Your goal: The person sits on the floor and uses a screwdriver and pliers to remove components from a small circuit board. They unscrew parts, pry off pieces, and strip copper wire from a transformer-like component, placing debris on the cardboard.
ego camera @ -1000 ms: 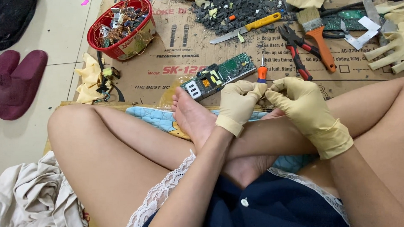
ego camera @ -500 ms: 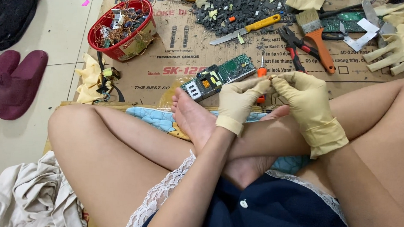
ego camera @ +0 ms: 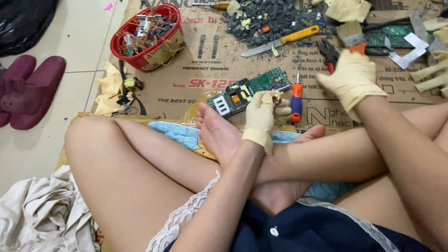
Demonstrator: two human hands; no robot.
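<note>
My left hand (ego camera: 260,114), in a yellowish glove, is closed on a small brownish electronic part (ego camera: 274,97) just above my crossed feet. Right behind it, a green circuit board (ego camera: 249,90) lies on the cardboard. Beside that hand lies an orange and blue screwdriver (ego camera: 296,99), with nobody holding it. My gloved right hand (ego camera: 351,78) hovers farther right, fingers bent down over the red-handled pliers (ego camera: 330,53). I see nothing in its grasp. Its fingertips are hidden behind the back of the hand.
A red basket (ego camera: 145,59) of wires and parts stands at the back left. A yellow-handled knife (ego camera: 281,41) lies by a heap of dark chips (ego camera: 267,13). Spare gloves (ego camera: 442,69) and a brush are at the far right, dark red slippers (ego camera: 29,89) and crumpled cloth (ego camera: 42,219) on the left.
My right hand has left the left hand and moved up and to the right, over the pliers. The screwdriver now lies on the cardboard. The left hand still holds the small part.
</note>
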